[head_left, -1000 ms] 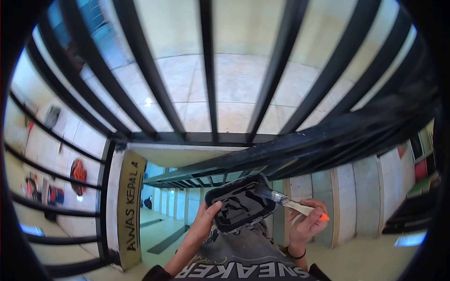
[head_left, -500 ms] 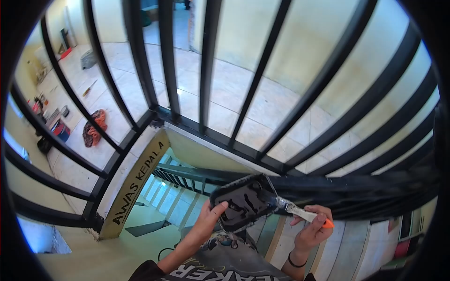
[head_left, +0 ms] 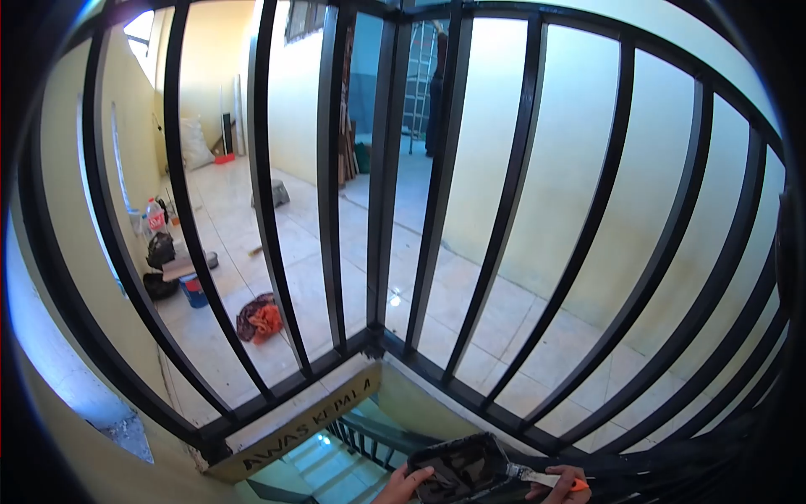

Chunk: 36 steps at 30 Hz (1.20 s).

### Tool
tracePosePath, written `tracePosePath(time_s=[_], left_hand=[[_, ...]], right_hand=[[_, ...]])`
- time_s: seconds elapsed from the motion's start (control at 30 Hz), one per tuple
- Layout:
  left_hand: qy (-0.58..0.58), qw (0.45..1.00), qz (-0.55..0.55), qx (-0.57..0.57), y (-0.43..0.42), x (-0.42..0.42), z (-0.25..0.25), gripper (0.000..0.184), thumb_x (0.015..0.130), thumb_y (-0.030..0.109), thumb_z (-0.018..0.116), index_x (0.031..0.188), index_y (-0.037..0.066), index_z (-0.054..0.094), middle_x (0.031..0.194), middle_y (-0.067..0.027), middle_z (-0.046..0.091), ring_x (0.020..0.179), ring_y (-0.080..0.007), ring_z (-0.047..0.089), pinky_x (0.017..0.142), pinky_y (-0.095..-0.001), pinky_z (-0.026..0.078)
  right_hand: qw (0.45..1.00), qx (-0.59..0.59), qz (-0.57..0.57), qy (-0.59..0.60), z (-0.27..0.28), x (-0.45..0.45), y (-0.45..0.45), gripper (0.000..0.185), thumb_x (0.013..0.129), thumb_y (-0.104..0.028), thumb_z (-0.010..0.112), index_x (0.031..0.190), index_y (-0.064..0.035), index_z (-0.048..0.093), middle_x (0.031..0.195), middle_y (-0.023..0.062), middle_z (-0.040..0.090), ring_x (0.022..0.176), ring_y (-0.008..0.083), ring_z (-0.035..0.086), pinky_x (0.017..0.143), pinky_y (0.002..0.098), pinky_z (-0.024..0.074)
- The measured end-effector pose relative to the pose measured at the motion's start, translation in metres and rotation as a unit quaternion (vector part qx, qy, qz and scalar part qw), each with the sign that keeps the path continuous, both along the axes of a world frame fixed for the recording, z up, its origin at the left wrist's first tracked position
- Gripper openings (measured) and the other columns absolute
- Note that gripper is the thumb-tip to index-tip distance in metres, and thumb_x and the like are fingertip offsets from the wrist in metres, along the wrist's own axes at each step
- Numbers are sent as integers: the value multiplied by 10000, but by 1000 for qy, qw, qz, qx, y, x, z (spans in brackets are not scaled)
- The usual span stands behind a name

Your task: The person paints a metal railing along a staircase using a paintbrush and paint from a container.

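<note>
The left hand [head_left: 405,486] grips one black paint tray [head_left: 462,445] near six o'clock; the right hand's [head_left: 562,496] fingers are wrapped round one paintbrush [head_left: 537,478] at five; one crumpled orange cloth [head_left: 264,321] lies at eight

black railing [head_left: 383,185] of painted, metal-looking bars with a soft sheen, black plastic-looking tray [head_left: 457,445], glossy wet black paint [head_left: 462,480], brush [head_left: 540,478] with smooth pale handle and paint-smeared ferrule, glossy floor tiles [head_left: 453,294], smooth matt wall [head_left: 571,126], rumpled cloth [head_left: 265,319], clear plastic bottle [head_left: 156,220]
</note>
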<state>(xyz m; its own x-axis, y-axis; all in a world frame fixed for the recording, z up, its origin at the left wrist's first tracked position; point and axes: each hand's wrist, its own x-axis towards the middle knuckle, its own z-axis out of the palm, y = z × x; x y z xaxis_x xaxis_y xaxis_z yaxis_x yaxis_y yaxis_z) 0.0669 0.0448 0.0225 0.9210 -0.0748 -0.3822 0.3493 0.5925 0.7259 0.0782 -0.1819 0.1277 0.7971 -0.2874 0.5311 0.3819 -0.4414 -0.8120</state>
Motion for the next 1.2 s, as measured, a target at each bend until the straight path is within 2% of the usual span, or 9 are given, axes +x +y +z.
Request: tracePosePath(time_s=[0.3, 0.4, 0.5, 0.6, 0.7, 0.93, 1.0, 1.07, 1.2], left_hand=[[10, 1000, -2, -2, 5, 11, -26, 441, 953, 371, 706, 1242, 45, 634, 1048, -79, 701, 940, -213, 689, 820, -393, 582], [26, 999, -8, -18, 2, 16, -36, 570, 934, 355, 735, 1362, 22, 558, 1218, -121, 659, 1093, -246, 654, 892, -424, 564], [87, 996, 15, 35, 2, 2, 27, 750, 910, 346, 771, 1492, 15, 434, 1437, -141, 536, 1313, -266, 530, 1025, -442, 500], [103, 994, 31, -8, -2, -1, 20, 907, 862, 367, 822, 1553, 17, 350, 1558, -135, 416, 1447, -255, 381, 1119, -431, 420], [45, 998, -30, 33, 0, 9, -9, 917, 835, 365, 842, 1537, 6, 374, 1556, -134, 422, 1426, -264, 417, 1141, -407, 399], [98, 989, -95, 48, -12, 6, -29, 533, 941, 263, 715, 1380, 12, 549, 1319, -105, 628, 1210, -266, 591, 1010, -436, 485], [143, 979, -109, 94, -29, -3, 22, 434, 961, 270, 687, 1307, 22, 605, 1245, -92, 665, 1111, -266, 637, 926, -447, 516], [22, 969, -242, 48, -13, 9, -48, 377, 972, 288, 669, 1243, 29, 637, 1194, -96, 665, 1024, -270, 650, 863, -453, 509], [32, 955, -280, 88, -53, 13, -2, 393, 990, 294, 629, 1261, 10, 616, 1162, -114, 648, 1052, -255, 624, 880, -459, 493]], right_hand=[[999, 47, 16, 0, -6, 4, 4, 534, 1072, -345, 528, 745, 50, 678, 576, 81, 629, 466, 139, 532, 482, 306, 400], [996, 83, 15, 7, -4, 3, 6, 544, 1068, -351, 538, 717, 50, 653, 586, 81, 631, 459, 138, 523, 481, 306, 397], [994, 104, 12, 0, -4, 4, 9, 544, 1066, -346, 545, 706, 52, 637, 612, 78, 632, 456, 133, 495, 482, 304, 391], [993, 112, 13, -15, -9, 5, 9, 533, 1065, -336, 551, 718, 59, 633, 641, 78, 630, 452, 132, 457, 479, 299, 382], [996, 68, 12, -49, -2, 5, 11, 512, 1063, -331, 555, 744, 61, 639, 663, 83, 634, 449, 140, 438, 469, 295, 374], [997, 75, -15, -15, -19, -9, -6, 500, 1045, -369, 578, 769, 36, 678, 777, 110, 715, 491, 195, 542, 510, 354, 439], [997, 68, -12, 20, -51, -18, -21, 329, 1050, -208, 529, 863, 27, 663, 691, 98, 687, 530, 138, 641, 493, 272, 508], [997, -14, -77, -13, -19, -38, -30, 143, 964, -145, 662, 914, -26, 725, 740, 78, 711, 577, 226, 689, 534, 311, 514], [984, -42, -154, -72, -17, -51, -53, 186, 1001, -122, 593, 947, -7, 729, 645, 55, 673, 525, 140, 663, 506, 268, 494]])
